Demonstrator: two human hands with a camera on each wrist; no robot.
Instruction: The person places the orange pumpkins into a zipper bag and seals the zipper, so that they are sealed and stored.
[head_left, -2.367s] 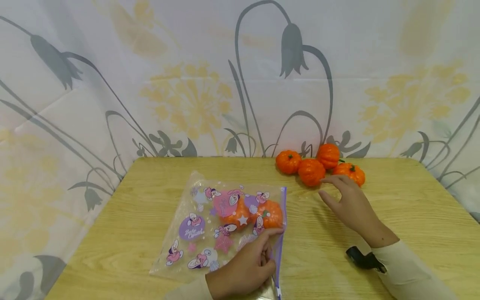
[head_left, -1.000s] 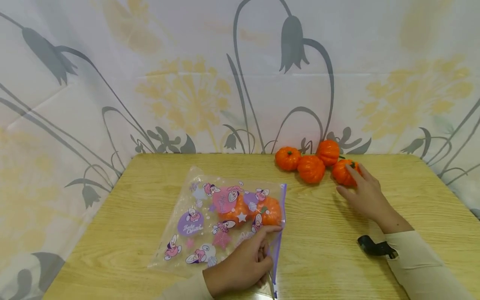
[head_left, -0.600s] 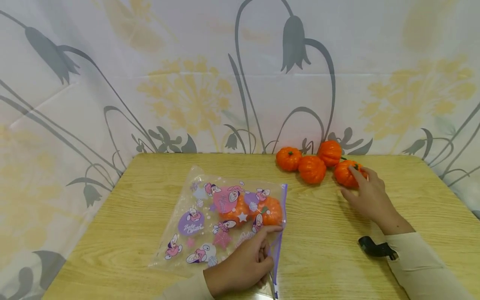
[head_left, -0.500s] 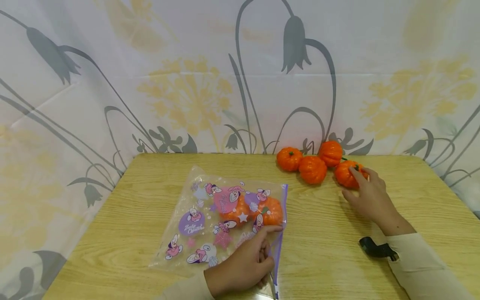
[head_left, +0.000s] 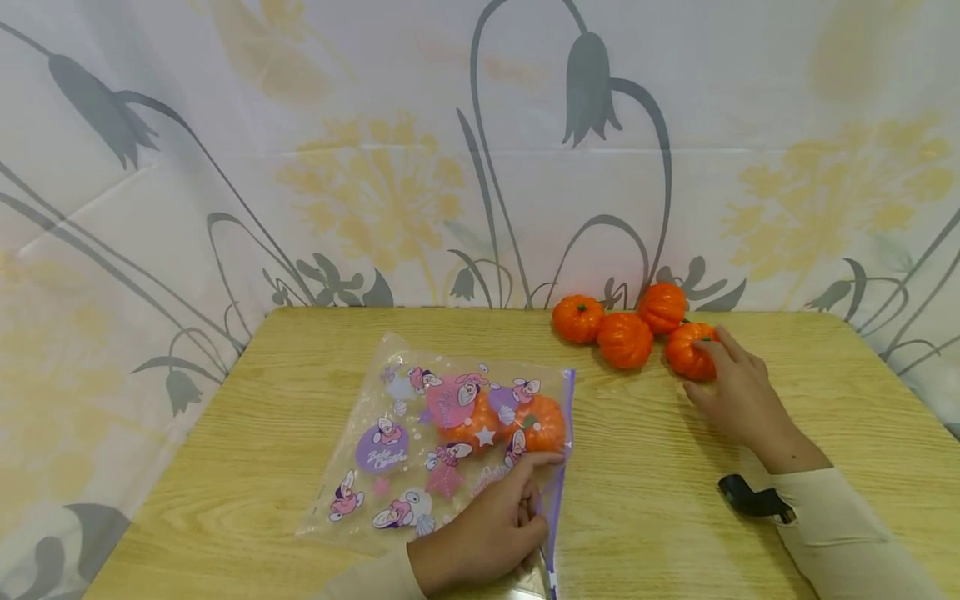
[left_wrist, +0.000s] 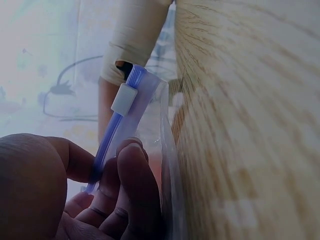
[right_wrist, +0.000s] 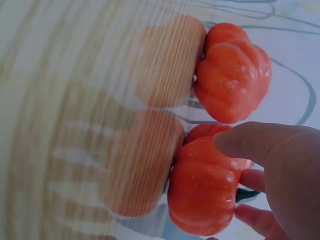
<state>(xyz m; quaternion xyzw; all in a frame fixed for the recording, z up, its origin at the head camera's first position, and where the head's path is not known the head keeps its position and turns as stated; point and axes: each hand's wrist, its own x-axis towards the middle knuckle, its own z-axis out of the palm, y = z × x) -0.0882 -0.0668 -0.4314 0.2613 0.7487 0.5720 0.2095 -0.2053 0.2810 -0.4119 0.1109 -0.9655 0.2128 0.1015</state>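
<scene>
A clear zip bag (head_left: 384,492) with a purple zip edge and cartoon prints lies on the table, with two small orange pumpkins (head_left: 542,425) inside. My left hand (head_left: 487,525) holds the bag near its zip edge, index finger stretched along it. In the left wrist view the zip strip (left_wrist: 107,137) is raised off the table between my fingers, its white slider (left_wrist: 124,99) above them. My right hand (head_left: 742,400) grips the rightmost loose pumpkin (head_left: 686,352), which sits on the table. In the right wrist view, thumb and fingertips lie around this pumpkin (right_wrist: 202,187) near its green stem.
Three more pumpkins cluster at the table's back edge: a left one (head_left: 577,318), a front one (head_left: 625,340) and a back one (head_left: 662,308). A flower-patterned cloth (head_left: 420,208) hangs right behind the wooden table (head_left: 637,517). A black wrist device (head_left: 750,497) sits at my right sleeve.
My right hand has moved right from beside the front pumpkin to the rightmost one and taken hold of it; that pumpkin has turned slightly. My left hand stays at the bag's zip edge.
</scene>
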